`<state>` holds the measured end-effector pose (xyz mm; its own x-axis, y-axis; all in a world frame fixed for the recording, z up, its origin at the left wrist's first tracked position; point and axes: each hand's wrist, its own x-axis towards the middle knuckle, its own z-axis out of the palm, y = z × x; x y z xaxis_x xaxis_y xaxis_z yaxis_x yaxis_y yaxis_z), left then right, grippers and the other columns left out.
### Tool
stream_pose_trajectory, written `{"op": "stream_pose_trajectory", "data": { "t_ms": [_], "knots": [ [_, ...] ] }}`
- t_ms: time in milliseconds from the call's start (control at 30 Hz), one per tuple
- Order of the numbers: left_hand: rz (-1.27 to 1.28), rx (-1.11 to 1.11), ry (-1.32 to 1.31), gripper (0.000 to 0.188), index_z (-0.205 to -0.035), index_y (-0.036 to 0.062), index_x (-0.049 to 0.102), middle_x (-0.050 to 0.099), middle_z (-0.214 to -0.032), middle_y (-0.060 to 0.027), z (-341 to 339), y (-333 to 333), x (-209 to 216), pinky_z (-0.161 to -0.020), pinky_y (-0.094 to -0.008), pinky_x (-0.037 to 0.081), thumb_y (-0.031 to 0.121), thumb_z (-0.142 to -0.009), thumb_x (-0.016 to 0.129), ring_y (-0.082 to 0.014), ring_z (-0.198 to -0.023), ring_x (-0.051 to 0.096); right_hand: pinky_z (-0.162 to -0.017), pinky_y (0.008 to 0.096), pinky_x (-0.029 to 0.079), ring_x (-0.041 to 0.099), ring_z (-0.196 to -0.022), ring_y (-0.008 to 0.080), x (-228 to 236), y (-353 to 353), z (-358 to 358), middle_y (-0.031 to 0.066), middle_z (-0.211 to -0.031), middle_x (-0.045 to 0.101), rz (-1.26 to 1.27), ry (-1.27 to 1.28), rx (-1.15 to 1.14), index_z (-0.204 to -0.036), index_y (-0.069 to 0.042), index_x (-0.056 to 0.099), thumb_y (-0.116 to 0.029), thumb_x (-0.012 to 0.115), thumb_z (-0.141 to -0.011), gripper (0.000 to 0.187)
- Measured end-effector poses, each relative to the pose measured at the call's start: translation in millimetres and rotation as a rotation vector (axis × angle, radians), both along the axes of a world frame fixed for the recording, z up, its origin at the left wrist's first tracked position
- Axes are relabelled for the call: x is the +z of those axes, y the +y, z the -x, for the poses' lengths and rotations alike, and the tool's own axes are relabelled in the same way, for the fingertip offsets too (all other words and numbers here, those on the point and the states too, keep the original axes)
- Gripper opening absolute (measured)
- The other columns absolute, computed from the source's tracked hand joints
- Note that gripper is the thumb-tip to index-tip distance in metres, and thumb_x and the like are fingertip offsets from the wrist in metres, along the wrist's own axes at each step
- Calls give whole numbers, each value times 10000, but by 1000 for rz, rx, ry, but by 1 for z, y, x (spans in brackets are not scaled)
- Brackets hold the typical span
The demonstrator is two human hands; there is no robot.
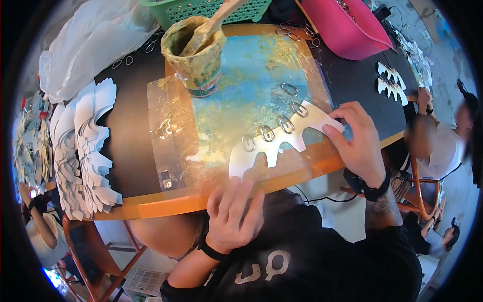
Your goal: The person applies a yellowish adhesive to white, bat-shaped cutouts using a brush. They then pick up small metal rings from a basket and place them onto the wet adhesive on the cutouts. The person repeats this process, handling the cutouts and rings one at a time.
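Note:
A white scalloped cutout (261,147), curved with several pointed teeth, lies near the table's front edge. Along its upper edge sit several oval metal rings (267,133). My right hand (359,143) pinches the cutout's right end between thumb and fingers. At the left end is my left hand (234,214), its fingers stretched out and a little apart, the tips at or just touching the lower corner; motion blurs them slightly. One more oval metal ring (289,89) lies apart on the stained blue sheet (241,65) under clear plastic.
Beyond the cutout stands a yellow-crusted tub (193,55) with a wooden-handled brush in it. Stacked white cutouts (90,151) lie at left, beside a plastic bag (93,45). A green basket (241,10) and pink bin (347,27) stand at the back. People work nearby at right.

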<state>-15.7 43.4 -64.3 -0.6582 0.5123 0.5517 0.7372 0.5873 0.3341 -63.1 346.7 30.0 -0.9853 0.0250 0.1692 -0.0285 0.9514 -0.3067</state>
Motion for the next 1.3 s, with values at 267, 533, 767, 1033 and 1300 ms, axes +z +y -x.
{"op": "stream_pose_trajectory", "data": {
  "t_ms": [267, 533, 767, 1033, 1300],
  "knots": [
    [-9, -13, 50, 306, -1157, 55, 682, 579, -1371, -228, -15, 11, 12, -1097, -607, 418, 118, -858, 665, -437, -1318, 532, -787, 330, 534, 699, -845, 270, -4, -17, 0, 123, -982, 702, 501, 4, -155, -1099, -17, 648, -81, 696, -926, 192],
    [46, -2, 59, 249, -1101, 66, 733, 600, -1346, -199, -24, 9, 24, -1071, -589, 441, 176, -888, 663, -393, -1258, 579, -684, 274, 546, 709, -732, 205, 31, -13, 6, 146, -947, 722, 614, 396, 255, -1062, 10, 711, 76, 565, -933, 206],
    [175, 65, 12, 281, -1220, -11, 603, 570, -1353, -276, -35, -22, 34, -1027, -579, 473, 80, -954, 594, -474, -1224, 571, -712, 233, 539, 676, -798, 107, 3, 86, -21, 71, -1098, 708, 830, 376, -281, -1197, -6, 673, 38, 497, -1017, 256],
    [205, 284, 79, 273, -1198, -16, 681, 592, -1351, -225, -15, -96, 44, -992, -482, 525, 42, -931, 685, -400, -1177, 611, -913, 366, 512, 647, -1023, 244, -41, 292, -73, 121, -1104, 679, 36, 640, -674, -1257, -25, 639, -31, 686, -926, 334],
    [333, 588, 161, 160, -1142, -45, 648, 657, -1205, -214, 25, -158, 78, -931, -440, 504, -4, -1016, 557, -382, -1126, 632, -735, 376, 512, 663, -801, 289, -18, 170, -70, 108, -871, 685, 38, 483, -139, -999, -39, 689, -37, 705, -894, 107]
  ]
}}
